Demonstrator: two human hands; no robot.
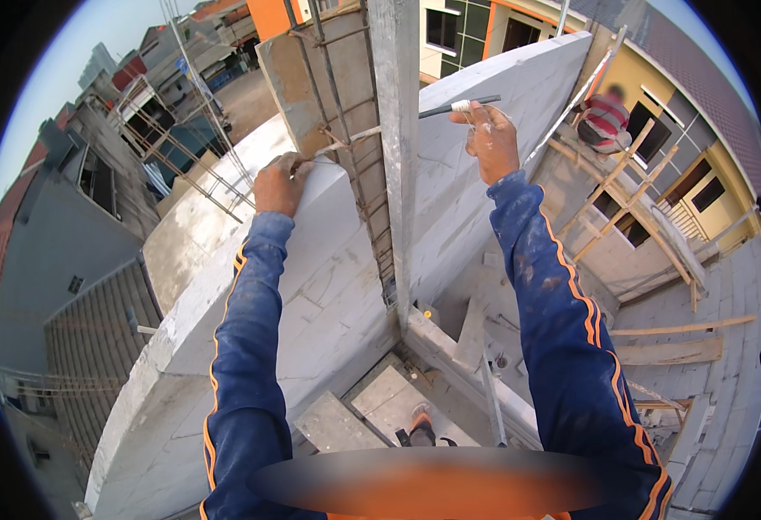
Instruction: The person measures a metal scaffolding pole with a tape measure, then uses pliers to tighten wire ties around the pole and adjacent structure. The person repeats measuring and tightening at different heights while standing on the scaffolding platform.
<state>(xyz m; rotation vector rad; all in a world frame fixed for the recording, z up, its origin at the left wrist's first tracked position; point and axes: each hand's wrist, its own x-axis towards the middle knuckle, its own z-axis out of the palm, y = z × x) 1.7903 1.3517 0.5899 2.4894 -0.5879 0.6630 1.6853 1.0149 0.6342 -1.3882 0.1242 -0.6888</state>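
My right hand [490, 143] is raised to the right of the upright grey post [395, 156]. Its fingers are closed on a short dark rod [439, 111] with white string [461, 106] wound around it. Over the top corner of the left light-grey block wall [320, 251], my left hand [279, 182] has its fingers pinched together. What they hold, if anything, is too small to make out. Steel reinforcing bars [346, 130] stand between that wall's end and the post, with a board [278, 74] behind them.
Another block wall [519, 95] extends to the far right. Far below lie planks [333, 423] and a shoe [421, 418]. A person in a striped shirt [606, 120] is by wooden scaffolding [627, 186] at right. A tiled roof [103, 355] lies below left.
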